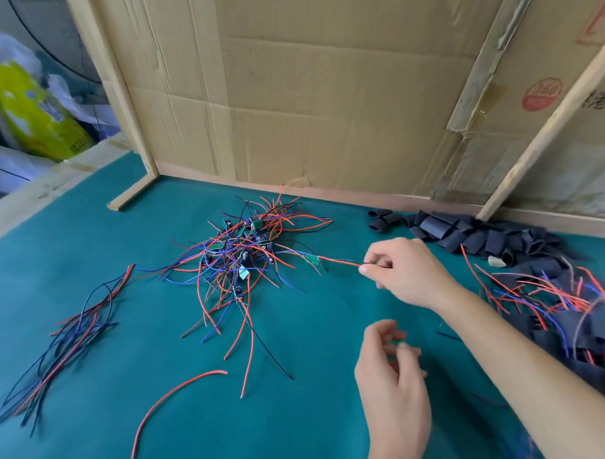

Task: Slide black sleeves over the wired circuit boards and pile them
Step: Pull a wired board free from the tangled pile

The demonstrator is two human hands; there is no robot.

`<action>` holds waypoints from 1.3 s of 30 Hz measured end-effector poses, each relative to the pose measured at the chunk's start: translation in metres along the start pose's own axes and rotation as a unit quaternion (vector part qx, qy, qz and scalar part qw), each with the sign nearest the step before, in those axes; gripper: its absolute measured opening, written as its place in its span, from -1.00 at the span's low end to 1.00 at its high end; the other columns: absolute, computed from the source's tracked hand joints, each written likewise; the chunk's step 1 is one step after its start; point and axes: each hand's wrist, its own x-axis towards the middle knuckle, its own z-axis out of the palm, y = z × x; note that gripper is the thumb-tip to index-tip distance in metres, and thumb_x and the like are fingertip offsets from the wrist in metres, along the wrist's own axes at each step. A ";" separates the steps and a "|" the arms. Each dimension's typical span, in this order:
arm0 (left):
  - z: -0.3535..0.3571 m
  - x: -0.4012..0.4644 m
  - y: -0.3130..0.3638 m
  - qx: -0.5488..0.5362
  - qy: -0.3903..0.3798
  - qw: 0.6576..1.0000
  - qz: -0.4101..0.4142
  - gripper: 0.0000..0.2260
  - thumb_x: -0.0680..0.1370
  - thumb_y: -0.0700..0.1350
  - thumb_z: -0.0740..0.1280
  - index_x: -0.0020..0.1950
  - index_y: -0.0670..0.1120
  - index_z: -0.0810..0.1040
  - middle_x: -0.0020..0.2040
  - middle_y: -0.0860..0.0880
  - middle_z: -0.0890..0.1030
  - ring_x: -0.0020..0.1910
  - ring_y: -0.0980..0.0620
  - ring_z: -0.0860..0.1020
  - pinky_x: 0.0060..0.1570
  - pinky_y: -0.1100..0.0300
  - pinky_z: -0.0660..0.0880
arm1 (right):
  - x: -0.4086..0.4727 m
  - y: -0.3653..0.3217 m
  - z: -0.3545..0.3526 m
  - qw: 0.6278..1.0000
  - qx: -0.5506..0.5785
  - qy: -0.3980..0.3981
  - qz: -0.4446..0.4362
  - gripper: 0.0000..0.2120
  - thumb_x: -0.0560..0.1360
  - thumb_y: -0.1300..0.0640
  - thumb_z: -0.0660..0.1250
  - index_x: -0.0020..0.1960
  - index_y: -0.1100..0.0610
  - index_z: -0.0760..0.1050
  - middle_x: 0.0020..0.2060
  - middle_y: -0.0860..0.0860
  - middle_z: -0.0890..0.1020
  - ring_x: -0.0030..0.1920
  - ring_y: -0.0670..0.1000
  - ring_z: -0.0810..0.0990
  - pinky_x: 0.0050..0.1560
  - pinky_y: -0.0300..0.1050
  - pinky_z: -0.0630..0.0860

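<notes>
- You work on a teal felt table (89, 264) backed by creased cardboard (323, 91).
- A tangle of boards (247, 252) with thin red, blue and black leads lies mid-table; flat black sleeves (466, 234) are heaped far right.
- Your right hand (409, 270) pinches one board's wire (340, 261), drawn taut from the tangle.
- Your left hand (392, 380) is loosely curled, blurred; I cannot tell if it holds anything.

Green table (301, 418): wired boards (242, 252), sleeves (466, 232).
</notes>
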 end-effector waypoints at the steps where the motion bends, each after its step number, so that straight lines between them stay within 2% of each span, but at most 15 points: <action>1: -0.020 -0.009 -0.001 -0.040 0.080 0.996 -0.013 -0.73 0.61 -0.32 0.26 0.12 0.06 0.54 -0.03 0.05 0.66 -0.15 0.02 0.68 -0.30 0.25 0.58 | -0.013 0.003 -0.007 1.000 0.022 0.014 0.002 -0.79 0.54 0.04 0.46 -0.27 0.00 0.57 -0.46 -0.09 0.66 -0.36 -0.09 0.59 -0.20 -0.15 0.45; 2: -0.004 -0.027 -0.001 -0.078 0.102 0.991 0.031 -0.75 0.64 -0.29 0.25 0.17 0.04 0.53 0.00 0.03 0.66 -0.15 0.01 0.68 -0.29 0.26 0.58 | -0.026 0.005 -0.014 0.999 0.038 0.030 0.003 -0.79 0.53 0.07 0.46 -0.28 0.01 0.58 -0.47 -0.11 0.66 -0.39 -0.10 0.59 -0.22 -0.18 0.45; 5: -0.005 -0.039 0.020 -0.102 0.110 0.988 0.040 -0.78 0.70 -0.20 0.20 0.28 0.04 0.50 -0.01 0.06 0.69 -0.17 0.01 0.70 -0.17 0.06 0.65 | -0.071 0.010 -0.023 0.993 0.079 0.089 -0.006 -0.79 0.52 0.11 0.48 -0.28 -0.01 0.59 -0.46 -0.13 0.65 -0.39 -0.10 0.62 -0.19 -0.21 0.50; 7: -0.003 -0.040 0.022 -0.135 0.103 0.985 0.033 -0.79 0.72 -0.13 0.17 0.32 0.05 0.48 -0.03 0.11 0.70 -0.19 0.00 0.70 -0.13 -0.01 0.65 | -0.106 0.012 -0.021 0.990 0.085 0.112 -0.025 -0.82 0.53 0.03 0.46 -0.25 -0.03 0.60 -0.42 -0.14 0.65 -0.37 -0.08 0.61 -0.19 -0.19 0.49; 10: -0.005 -0.038 0.020 -0.128 0.112 0.985 0.039 -0.83 0.71 -0.05 0.18 0.27 0.06 0.48 -0.07 0.08 0.71 -0.24 -0.05 0.70 -0.11 0.05 0.63 | -0.147 0.017 -0.015 0.993 0.048 0.083 -0.068 -0.86 0.50 -0.14 0.38 -0.09 -0.11 0.63 -0.32 -0.18 0.65 -0.33 -0.09 0.59 -0.20 -0.16 0.52; 12: -0.004 -0.042 0.022 -0.118 0.118 0.985 0.042 -0.88 0.69 -0.05 0.24 0.21 0.03 0.49 -0.09 -0.02 0.69 -0.26 -0.07 0.69 -0.15 0.12 0.60 | -0.163 0.025 -0.017 0.997 0.037 0.048 -0.052 -0.84 0.46 -0.17 0.42 -0.04 -0.12 0.65 -0.30 -0.15 0.67 -0.32 -0.09 0.59 -0.16 -0.08 0.57; 14: -0.004 -0.040 0.020 -0.114 0.123 0.985 0.032 -0.96 0.67 -0.10 0.31 0.12 -0.01 0.48 -0.15 -0.09 0.66 -0.33 -0.05 0.65 -0.26 0.21 0.55 | -0.170 0.029 -0.024 1.000 0.001 -0.004 -0.027 -0.68 0.41 -0.26 0.36 -0.06 -0.04 0.65 -0.31 -0.07 0.65 -0.31 -0.06 0.55 -0.13 -0.03 0.55; 16: -0.005 -0.040 0.020 -0.107 0.115 0.987 0.030 -0.93 0.65 -0.15 0.34 0.03 0.01 0.48 -0.22 -0.15 0.63 -0.40 -0.01 0.59 -0.34 0.22 0.50 | -0.169 0.026 -0.034 0.992 -0.032 -0.124 0.001 -0.59 0.33 -0.35 0.28 -0.02 -0.10 0.64 -0.25 -0.11 0.66 -0.20 -0.09 0.55 -0.06 -0.11 0.53; 19: -0.003 -0.039 0.018 -0.080 0.103 0.991 0.034 -0.89 0.66 -0.18 0.31 0.00 0.04 0.51 -0.26 -0.11 0.63 -0.43 -0.01 0.57 -0.35 0.20 0.47 | -0.147 0.024 -0.057 0.939 -0.003 -0.342 0.041 -0.56 0.28 -0.36 0.46 0.10 -0.25 0.62 -0.06 -0.30 0.69 0.00 -0.26 0.59 0.07 -0.18 0.56; 21: -0.003 -0.040 0.019 -0.085 0.098 0.991 0.034 -0.86 0.66 -0.21 0.28 0.02 0.03 0.53 -0.29 -0.09 0.63 -0.46 -0.01 0.54 -0.39 0.23 0.45 | -0.120 0.030 -0.072 0.918 0.085 -0.386 0.043 -0.54 0.31 -0.26 0.56 0.14 -0.13 0.65 0.02 -0.20 0.73 -0.02 -0.23 0.66 0.10 -0.20 0.60; 24: -0.003 -0.042 0.019 -0.084 0.071 0.994 0.028 -0.81 0.65 -0.26 0.27 0.06 0.03 0.57 -0.34 -0.05 0.59 -0.56 0.01 0.45 -0.47 0.30 0.39 | -0.065 0.047 -0.068 0.955 0.188 -0.219 0.072 -0.77 0.46 0.02 0.56 0.08 0.05 0.68 -0.03 -0.02 0.76 -0.10 -0.11 0.69 -0.02 -0.10 0.66; 26: -0.003 -0.043 0.018 -0.076 0.061 0.995 0.030 -0.78 0.65 -0.25 0.27 0.09 0.06 0.59 -0.36 -0.03 0.59 -0.58 0.01 0.45 -0.47 0.32 0.39 | -0.023 0.062 -0.056 0.965 0.203 -0.075 0.151 -0.80 0.53 0.15 0.50 0.13 0.14 0.61 0.03 0.12 0.69 -0.07 0.02 0.66 -0.09 0.04 0.71; 30: -0.004 -0.044 0.019 -0.074 0.050 0.996 0.022 -0.76 0.65 -0.26 0.27 0.12 0.08 0.59 -0.36 -0.02 0.59 -0.56 -0.02 0.50 -0.42 0.29 0.42 | 0.028 0.087 -0.029 0.905 0.225 -0.007 0.361 -0.39 0.55 0.16 0.48 0.51 0.04 0.29 0.32 0.12 0.40 0.03 0.13 0.55 -0.22 0.02 0.70; 33: -0.005 -0.044 0.018 -0.067 0.042 0.997 0.021 -0.76 0.65 -0.25 0.27 0.11 0.09 0.59 -0.36 -0.01 0.58 -0.55 -0.03 0.53 -0.41 0.27 0.43 | 0.041 0.108 -0.013 0.894 0.197 0.034 0.400 -0.37 0.55 0.09 0.48 0.53 0.02 0.29 0.42 0.13 0.30 -0.07 0.10 0.52 -0.38 -0.10 0.60; 39: -0.006 -0.043 0.016 -0.068 0.042 0.997 0.018 -0.70 0.64 -0.24 0.28 0.03 0.20 0.60 -0.35 -0.01 0.59 -0.53 -0.04 0.55 -0.40 0.26 0.43 | 0.047 0.124 -0.005 0.839 0.325 0.161 0.406 -0.77 0.51 0.16 0.49 0.12 0.20 0.56 -0.09 0.12 0.58 -0.24 0.09 0.56 -0.42 -0.13 0.55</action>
